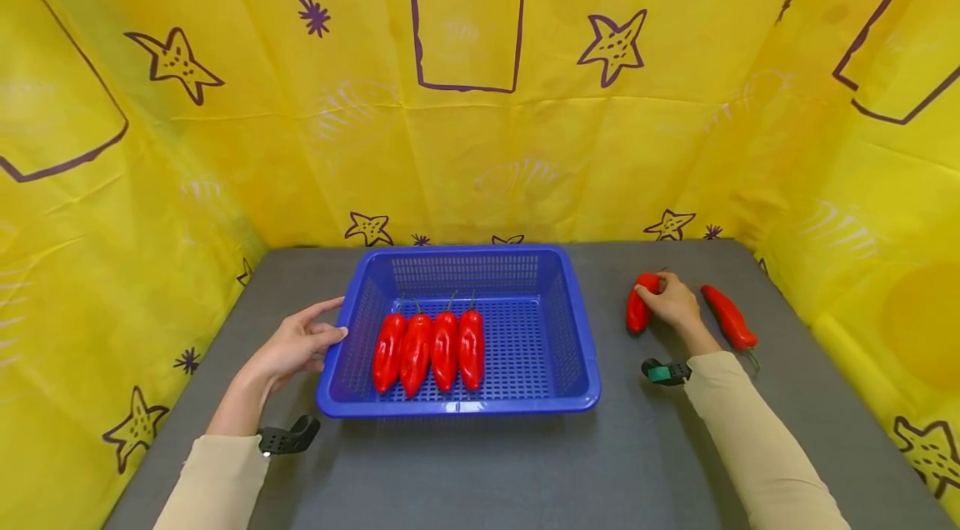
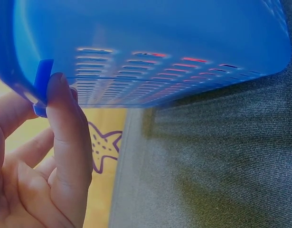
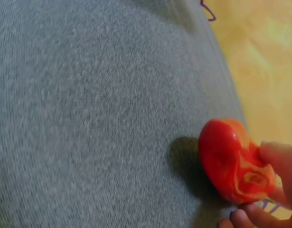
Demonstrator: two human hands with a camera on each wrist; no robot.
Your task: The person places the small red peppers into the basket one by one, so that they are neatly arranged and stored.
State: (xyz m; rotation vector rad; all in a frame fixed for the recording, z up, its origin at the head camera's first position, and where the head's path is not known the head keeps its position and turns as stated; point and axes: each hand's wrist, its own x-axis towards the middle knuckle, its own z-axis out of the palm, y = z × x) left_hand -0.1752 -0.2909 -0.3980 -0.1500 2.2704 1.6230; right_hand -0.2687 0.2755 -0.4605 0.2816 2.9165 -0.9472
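Observation:
A blue plastic basket [image 1: 581, 322] stands in the middle of the grey table. Several red chili peppers [image 1: 415, 351] lie side by side in its left half, stems toward the back. My left hand [image 1: 288, 347] pinches the basket's left rim, and in the left wrist view the thumb [image 2: 65, 123] presses the outer wall under that rim. To the right of the basket, my right hand [image 1: 675, 305] holds a red chili pepper [image 1: 639, 309] between thumb and fingers. In the right wrist view this pepper [image 3: 224, 159] casts a shadow on the cloth. Another red pepper [image 1: 729, 317] lies right of that hand.
Grey cloth covers the table [image 1: 450, 472]. A yellow patterned curtain [image 1: 480, 163] encloses the back and both sides. Black straps sit on both wrists, the left strap [image 1: 288, 437] near the basket's front left corner.

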